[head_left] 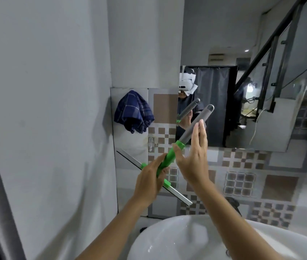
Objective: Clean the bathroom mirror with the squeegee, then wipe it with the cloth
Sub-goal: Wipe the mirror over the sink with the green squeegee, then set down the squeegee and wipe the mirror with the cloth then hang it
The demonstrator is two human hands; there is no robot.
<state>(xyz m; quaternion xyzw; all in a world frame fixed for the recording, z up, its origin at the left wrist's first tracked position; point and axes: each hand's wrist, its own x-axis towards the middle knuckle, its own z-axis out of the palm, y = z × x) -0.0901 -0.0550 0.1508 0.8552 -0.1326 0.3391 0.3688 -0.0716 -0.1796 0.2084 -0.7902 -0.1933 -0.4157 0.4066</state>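
Note:
The squeegee point(169, 156) has a green neck, a grey handle pointing up right and a long metal blade slanting down right. My left hand point(149, 182) is closed around the green neck, just above the blade. My right hand point(192, 156) is beside the handle with flat, straight fingers, thumb touching the green part, not gripping. The mirror point(242, 53) fills the wall above and to the right, showing the reflected handle and a person in a headset. A dark blue checked cloth point(133, 111) hangs on the wall left of the mirror.
A white sink point(167, 241) lies directly below my arms. Patterned brown and grey tiles point(242, 177) cover the wall under the mirror. A plain grey wall point(45, 109) closes in the left side. A small clear hook point(151, 144) sits on the tiles below the cloth.

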